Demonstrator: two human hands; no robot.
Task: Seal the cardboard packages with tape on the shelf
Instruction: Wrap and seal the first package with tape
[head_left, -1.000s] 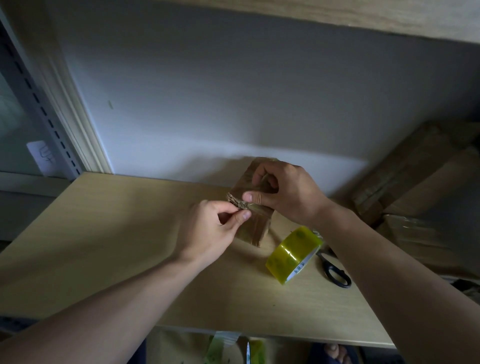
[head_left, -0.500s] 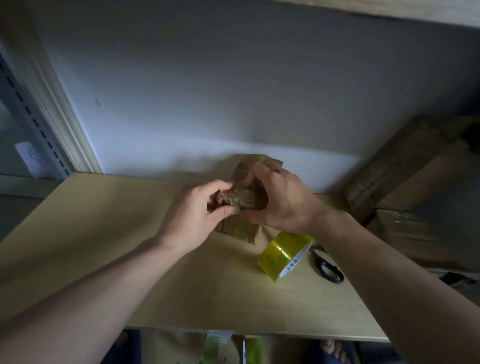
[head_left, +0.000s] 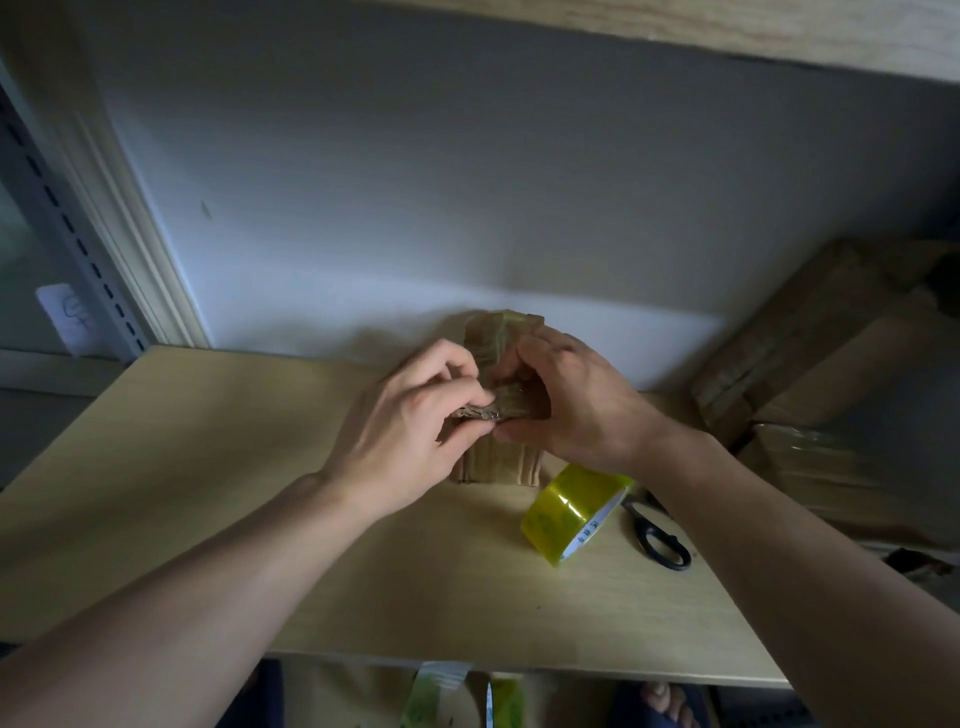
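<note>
A small brown cardboard package (head_left: 498, 457) wrapped in clear tape stands upright on the wooden shelf (head_left: 208, 467) near the back wall. My left hand (head_left: 405, 431) pinches a crumpled flap at the package's left side. My right hand (head_left: 566, 400) curls round the package's upper right part, thumb below and fingers on top. A yellow tape roll (head_left: 574, 512) lies on its side just right of the package, under my right wrist.
Black scissors (head_left: 657, 535) lie right of the tape roll. Larger cardboard boxes (head_left: 831, 364) are stacked at the shelf's right end. A white wall closes the back, another shelf board runs overhead, and a metal upright stands at the left.
Both hands have closed in on the package's middle. The left hand moved right and up to the flap, and the package now stands more upright.
</note>
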